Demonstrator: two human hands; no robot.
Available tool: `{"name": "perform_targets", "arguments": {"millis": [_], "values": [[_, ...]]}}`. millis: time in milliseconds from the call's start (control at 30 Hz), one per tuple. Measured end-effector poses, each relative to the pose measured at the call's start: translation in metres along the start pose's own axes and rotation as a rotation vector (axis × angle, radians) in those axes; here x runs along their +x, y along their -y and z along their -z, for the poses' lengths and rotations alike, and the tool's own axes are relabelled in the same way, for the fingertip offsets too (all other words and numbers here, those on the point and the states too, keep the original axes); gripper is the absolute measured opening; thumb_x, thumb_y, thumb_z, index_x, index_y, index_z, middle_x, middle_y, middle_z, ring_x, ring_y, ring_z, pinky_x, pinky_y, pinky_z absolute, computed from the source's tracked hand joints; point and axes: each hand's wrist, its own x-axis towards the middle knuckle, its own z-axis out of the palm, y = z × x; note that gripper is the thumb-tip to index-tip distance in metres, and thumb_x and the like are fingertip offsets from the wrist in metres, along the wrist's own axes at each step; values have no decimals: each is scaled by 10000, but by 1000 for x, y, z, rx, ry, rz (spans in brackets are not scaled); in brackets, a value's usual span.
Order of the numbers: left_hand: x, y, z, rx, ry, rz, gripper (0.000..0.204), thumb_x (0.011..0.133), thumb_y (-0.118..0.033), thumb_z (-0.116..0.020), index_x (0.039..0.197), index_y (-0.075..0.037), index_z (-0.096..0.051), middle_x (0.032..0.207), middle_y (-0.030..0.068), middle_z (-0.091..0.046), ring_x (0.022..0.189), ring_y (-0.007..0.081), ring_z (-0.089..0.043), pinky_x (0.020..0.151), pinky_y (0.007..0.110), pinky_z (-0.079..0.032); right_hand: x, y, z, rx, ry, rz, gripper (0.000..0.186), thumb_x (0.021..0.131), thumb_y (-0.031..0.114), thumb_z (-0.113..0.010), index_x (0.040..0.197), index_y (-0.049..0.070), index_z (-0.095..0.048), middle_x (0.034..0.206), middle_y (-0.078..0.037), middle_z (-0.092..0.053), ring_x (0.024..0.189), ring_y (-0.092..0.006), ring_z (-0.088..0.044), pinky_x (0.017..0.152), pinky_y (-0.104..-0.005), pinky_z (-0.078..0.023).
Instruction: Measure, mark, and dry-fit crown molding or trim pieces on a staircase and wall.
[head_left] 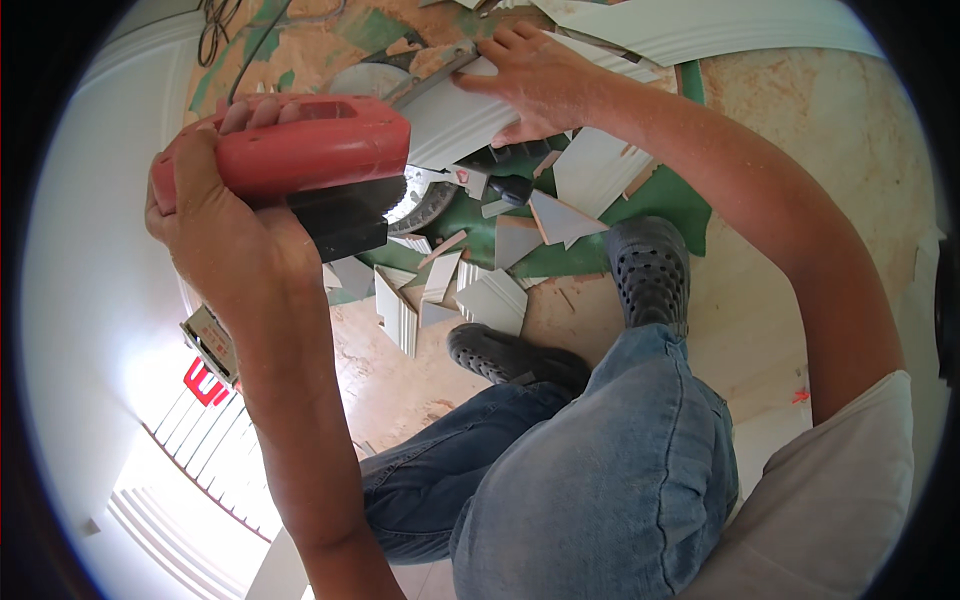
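Note:
My left hand (235, 215) is wrapped round the red handle (300, 140) of a cutting power tool, with a dark guard (335, 220) below it and part of a bright toothed disc (410, 195) showing. My right hand (520, 80), fingers spread, rests on a long white moulding board (455, 120) at the top, beside a metal straight piece (430, 72). What lies under the red handle is partly hidden.
Cut white offcuts (490, 300) lie on a green sheet (680, 200) and dusty floor (770, 150) around my dark clogs. A cord (260, 45) runs behind the tool. A white wall (80, 250) and railing (200, 450) stand at left.

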Motion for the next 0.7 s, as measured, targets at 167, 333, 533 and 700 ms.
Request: {"name": "perform_targets", "arguments": {"millis": [167,333,533,700], "values": [[-2,-3,-5,43,-67,-22,138,934,32,-552,1042,110,-520,980,202,-598,860,268,-640,854,457,-622,1,1,0,3,10,-9,746,751,588,-824,1352,199,-616,1194,-152,-640,1200,-323,-588,1003,-448,-421],[-1,5,1,10,-27,-29,136,935,30,-560,1039,109,-521,972,210,-610,855,281,-654,855,462,-626,-2,4,0,-13,11,-21,749,734,595,-834,1350,222,-625,1192,-131,-642,1197,-305,-589,994,-440,-421],[-7,5,-5,29,-63,-39,140,957,30,-558,1068,103,-515,1037,235,-611,971,330,-671,949,503,-612,11,0,32,142,301,-4,832,825,629,-734,1450,101,-579,1367,-280,-544,1288,-426,-484,1062,-545,-371],[-2,3,0,1,-25,-21,183,956,39,-603,1115,102,-539,1181,249,-610,1104,343,-683,1034,507,-593,6,-2,33,168,218,-2,835,803,604,-767,1438,93,-585,1335,-277,-563,1273,-422,-493,1046,-542,-381]]}}
